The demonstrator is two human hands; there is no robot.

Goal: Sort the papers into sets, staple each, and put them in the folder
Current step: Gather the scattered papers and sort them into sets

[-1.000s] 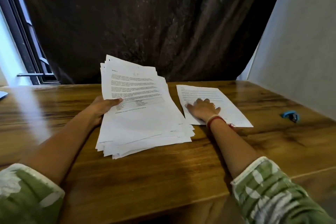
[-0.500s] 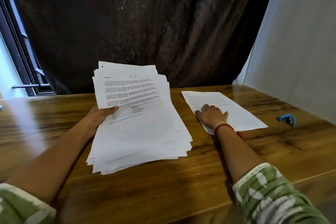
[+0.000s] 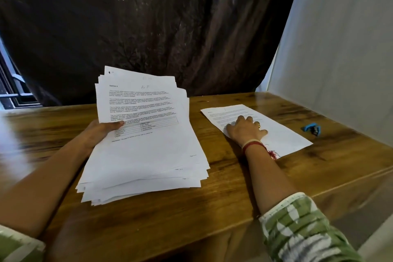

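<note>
White papers, blue stapler, brown table.

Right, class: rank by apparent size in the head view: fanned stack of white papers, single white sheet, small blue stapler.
1. fanned stack of white papers, nearer the camera
2. single white sheet
3. small blue stapler

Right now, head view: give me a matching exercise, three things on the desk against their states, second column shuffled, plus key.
Things:
1. paper stack
2. single sheet
3. stapler

States:
a. lies untouched on the table, far right
b. left hand grips its left edge
c. flat on the table under the right hand

Pairs: 1-b, 2-c, 3-a
</note>
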